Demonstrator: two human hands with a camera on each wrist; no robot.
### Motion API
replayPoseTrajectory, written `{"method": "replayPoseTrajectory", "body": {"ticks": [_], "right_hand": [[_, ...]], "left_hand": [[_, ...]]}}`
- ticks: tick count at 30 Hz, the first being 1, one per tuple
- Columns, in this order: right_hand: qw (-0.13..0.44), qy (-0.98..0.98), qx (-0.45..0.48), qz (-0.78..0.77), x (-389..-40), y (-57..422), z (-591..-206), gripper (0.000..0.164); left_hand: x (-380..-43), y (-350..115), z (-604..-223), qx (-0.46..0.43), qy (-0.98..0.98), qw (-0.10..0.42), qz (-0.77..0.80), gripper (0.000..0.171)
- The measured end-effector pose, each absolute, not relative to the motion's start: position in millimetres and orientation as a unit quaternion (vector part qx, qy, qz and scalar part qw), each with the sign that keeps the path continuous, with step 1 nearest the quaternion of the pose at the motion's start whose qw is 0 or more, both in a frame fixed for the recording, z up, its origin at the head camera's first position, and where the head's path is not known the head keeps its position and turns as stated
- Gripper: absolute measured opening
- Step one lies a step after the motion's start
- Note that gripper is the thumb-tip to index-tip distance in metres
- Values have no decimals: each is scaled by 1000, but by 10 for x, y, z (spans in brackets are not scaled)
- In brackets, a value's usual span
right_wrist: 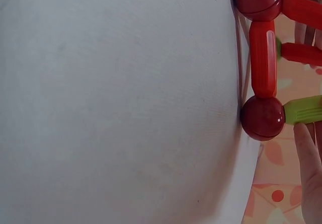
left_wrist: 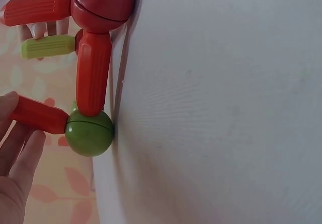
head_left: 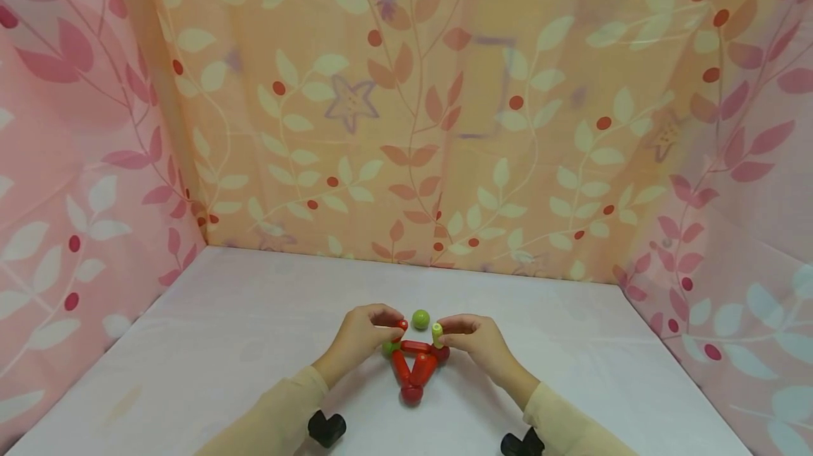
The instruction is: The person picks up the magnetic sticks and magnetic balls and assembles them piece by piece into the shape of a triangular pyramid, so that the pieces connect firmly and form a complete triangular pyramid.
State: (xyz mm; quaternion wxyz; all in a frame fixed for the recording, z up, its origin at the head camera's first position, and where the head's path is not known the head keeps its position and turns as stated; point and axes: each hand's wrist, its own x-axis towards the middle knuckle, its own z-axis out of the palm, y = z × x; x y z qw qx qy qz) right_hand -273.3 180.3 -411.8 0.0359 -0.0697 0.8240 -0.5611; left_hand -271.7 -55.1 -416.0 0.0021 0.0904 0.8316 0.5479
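Observation:
A triangle of ball-and-rod toy pieces lies on the table, with red rods (head_left: 416, 347) joining a near red ball (head_left: 411, 394), a green ball (left_wrist: 89, 133) at left and a dark red ball (right_wrist: 262, 118) at right. From each corner a rod stands up. My left hand (head_left: 359, 337) pinches the upright red rod (left_wrist: 40, 114) on the green ball. With thumb and fingers, my right hand (head_left: 484, 343) holds the yellow-green rod (head_left: 437, 334) on the dark red ball. Nobody touches the near upright red rod (head_left: 420, 367), which leans slightly.
A loose light green ball (head_left: 420, 319) sits just behind the triangle, between the hands. The white table (head_left: 254, 301) meets patterned curtains (head_left: 406, 159) at the back and both sides. Black wrist cameras (head_left: 327, 429) show beside the sleeves.

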Motion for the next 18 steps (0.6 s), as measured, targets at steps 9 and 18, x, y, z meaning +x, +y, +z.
{"method": "replayPoseTrajectory", "body": {"ticks": [9, 18], "right_hand": [[24, 838, -88, -538, -2723, 1763, -4104, 26], [11, 848, -113, -517, -2725, 1733, -4109, 26]], "left_hand": [[-2721, -546, -4142, 102, 837, -2, 537, 15], [-2713, -521, -4145, 112, 844, 2, 524, 15]]}}
